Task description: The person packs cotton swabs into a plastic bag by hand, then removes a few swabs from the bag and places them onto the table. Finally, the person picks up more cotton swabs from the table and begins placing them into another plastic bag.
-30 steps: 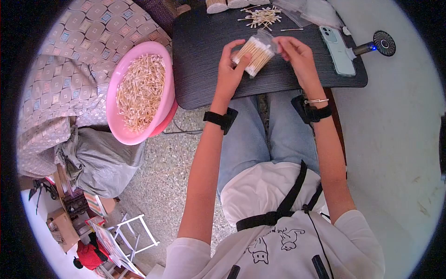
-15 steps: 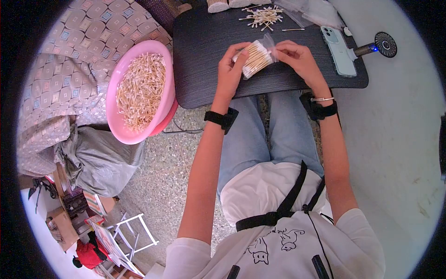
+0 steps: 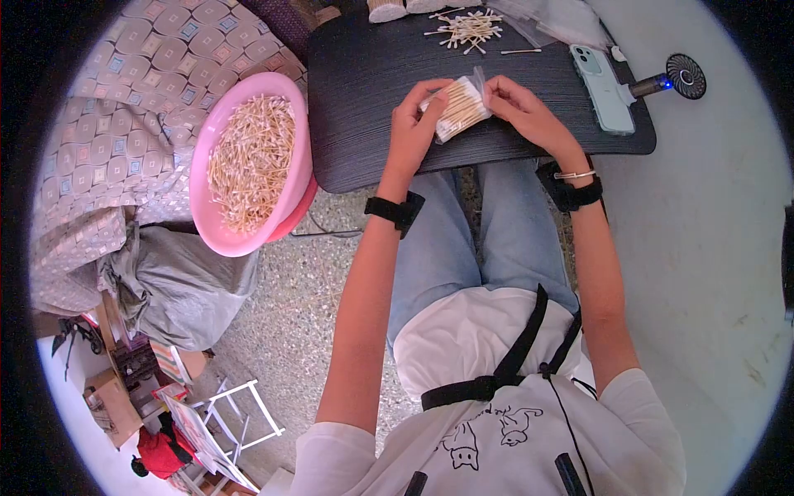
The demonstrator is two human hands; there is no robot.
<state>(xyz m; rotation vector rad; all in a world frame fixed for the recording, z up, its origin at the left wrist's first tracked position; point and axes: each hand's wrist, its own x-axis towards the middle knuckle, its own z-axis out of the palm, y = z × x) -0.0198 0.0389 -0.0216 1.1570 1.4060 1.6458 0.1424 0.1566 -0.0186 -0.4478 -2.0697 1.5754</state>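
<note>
A clear plastic bag packed with cotton swabs [image 3: 461, 111] is held over the near part of the black table [image 3: 356, 107]. My left hand [image 3: 413, 120] is closed on the bag's left side, thumb on the front face. At its right end, my right hand [image 3: 523, 112] pinches the bag's open-looking plastic edge between thumb and fingers. Inside, the swabs lie side by side, their white tips at both ends. Farther back on the table is a loose pile of cotton swabs [image 3: 470, 31], with a single swab [image 3: 521, 51] beside it.
A pink basin [image 3: 198, 178] full of cotton swabs stands left of the table. Clear plastic bags [image 3: 571, 23] lie at the back right. A phone [image 3: 602, 95] and a small fan [image 3: 686, 78] are at the right edge. Swab bundles [image 3: 386, 10] sit at the back.
The bag's plastic edge, spread out before, is now gathered narrower and more upright by my right hand. The bag has shifted slightly, still in both hands.
</note>
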